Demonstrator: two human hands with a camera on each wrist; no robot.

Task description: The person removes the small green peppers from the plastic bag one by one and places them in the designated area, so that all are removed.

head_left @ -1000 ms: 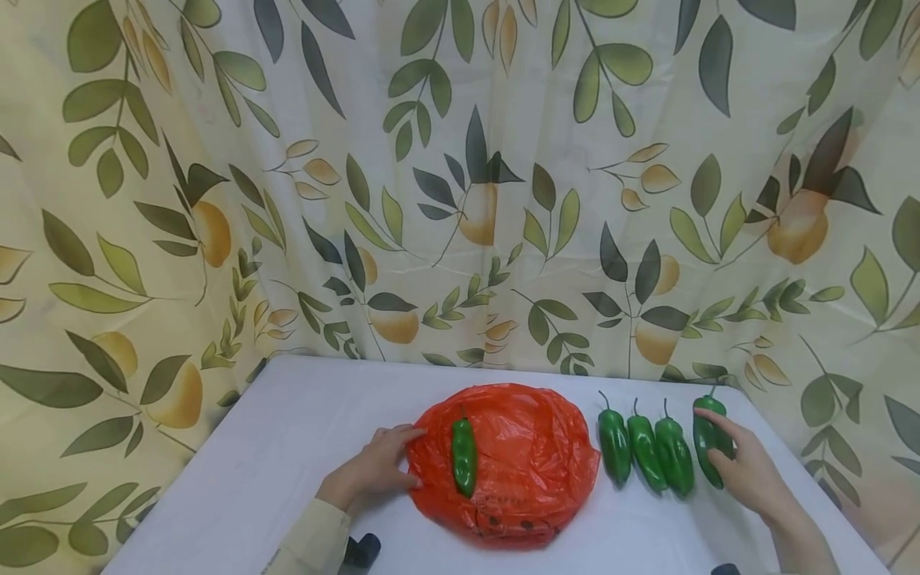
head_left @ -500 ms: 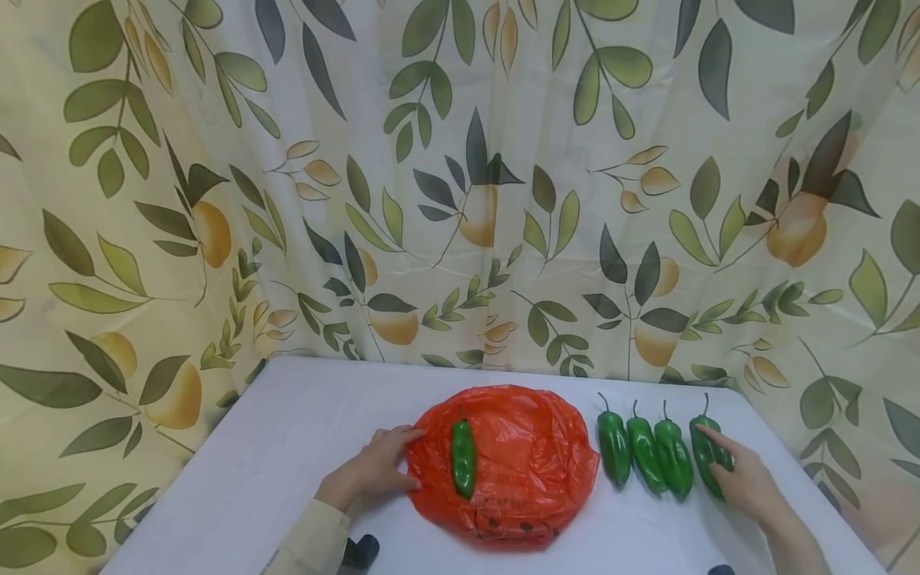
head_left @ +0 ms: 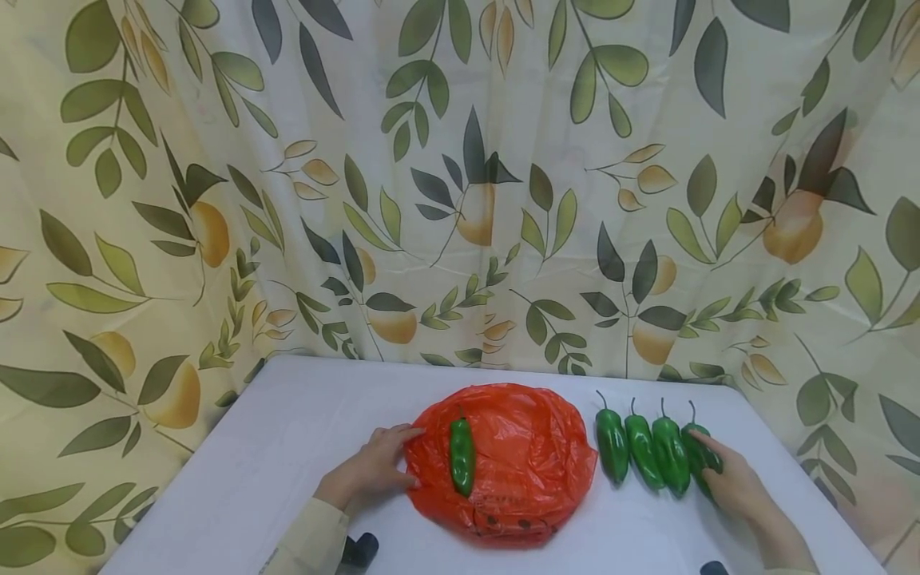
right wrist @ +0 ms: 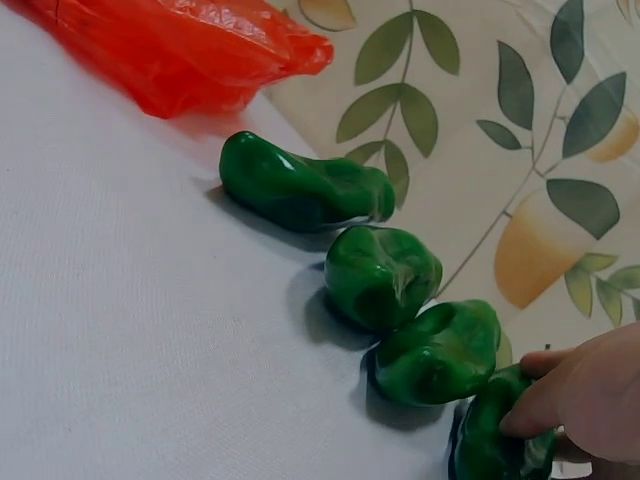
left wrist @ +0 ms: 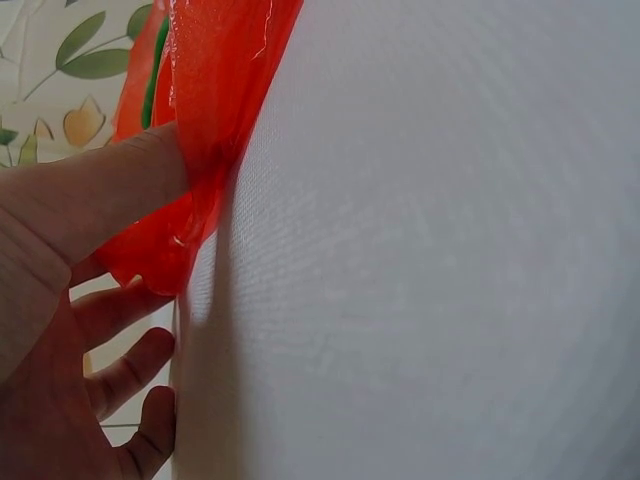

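A red plastic bag (head_left: 532,447) lies on the white table, with one long green pepper (head_left: 462,457) on its left part. My left hand (head_left: 377,465) holds the bag's left edge between thumb and fingers; in the left wrist view the thumb (left wrist: 120,185) meets the red plastic. Three green peppers stand in a row right of the bag: the left pepper (head_left: 612,447), the middle pepper (head_left: 644,452) and the right pepper (head_left: 672,455). At the row's right end my right hand (head_left: 740,483) grips another green pepper (head_left: 699,451), its stem pointing away from me.
The white table (head_left: 287,447) has its far edge against a leaf-and-fruit patterned curtain (head_left: 460,200). A black object (head_left: 362,549) shows beside the left sleeve, and another dark object (head_left: 714,568) sits at the bottom edge near the right forearm.
My right hand has moved left with its pepper, from apart on the right to close beside the row. The left hand and the bag have stayed in place.
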